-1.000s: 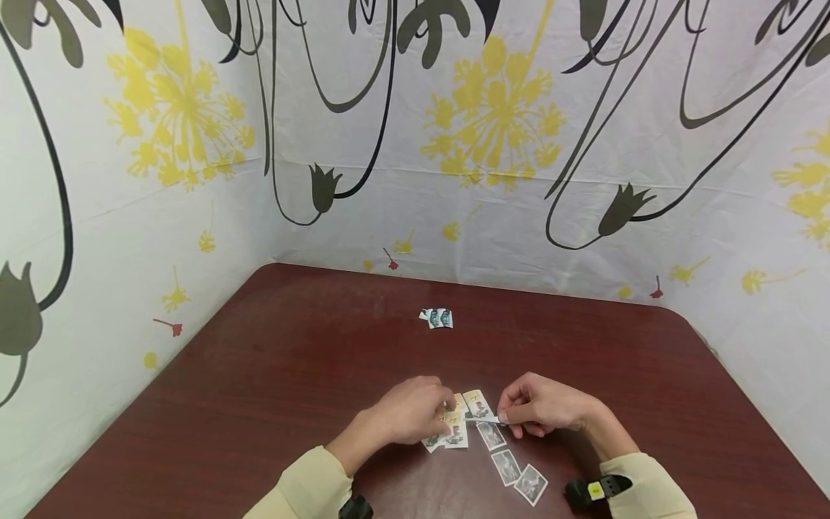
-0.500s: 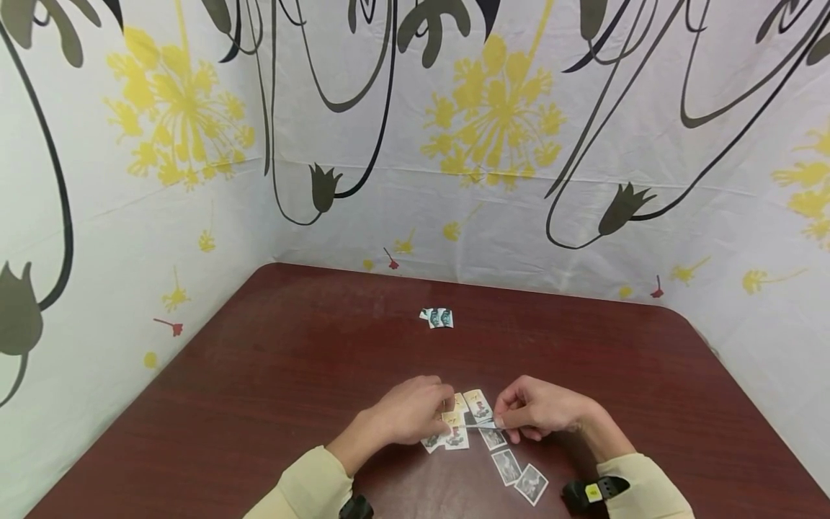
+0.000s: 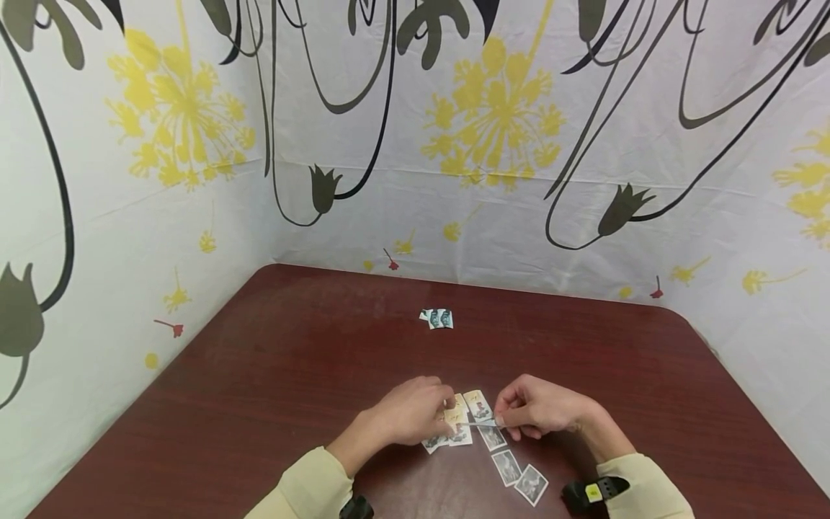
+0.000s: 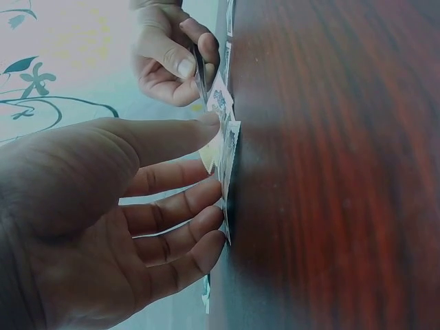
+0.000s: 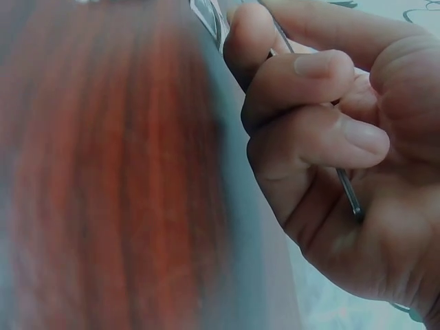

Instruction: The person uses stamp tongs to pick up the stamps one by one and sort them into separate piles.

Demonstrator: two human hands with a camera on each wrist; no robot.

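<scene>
My right hand [image 3: 545, 407] grips a pair of metal tweezers [image 5: 349, 192], which points left across the small stamps. In the left wrist view the tip of the tweezers [image 4: 201, 72] meets a tilted pale stamp [image 4: 218, 100]. My left hand [image 3: 411, 411] rests over the cluster of yellowish stamps [image 3: 457, 411], its fingers extended and its fingertips touching them. Its thumb [image 4: 179, 137] lies against a stamp edge. Part of the cluster is hidden under this hand. Another yellowish stamp [image 3: 478, 405] lies between the hands.
Grey stamps lie in a line toward me: one [image 3: 493, 437] by the tweezers, one [image 3: 506, 467] below it, and one [image 3: 532, 484] nearest me. Several bluish stamps [image 3: 439, 318] lie farther back on the dark red table [image 3: 324, 339]. Patterned cloth [image 3: 389, 144] hangs behind.
My right hand has shifted slightly left and down with the tweezers. A lower stamp in the cluster has slid a little to the right. My left hand has barely moved.
</scene>
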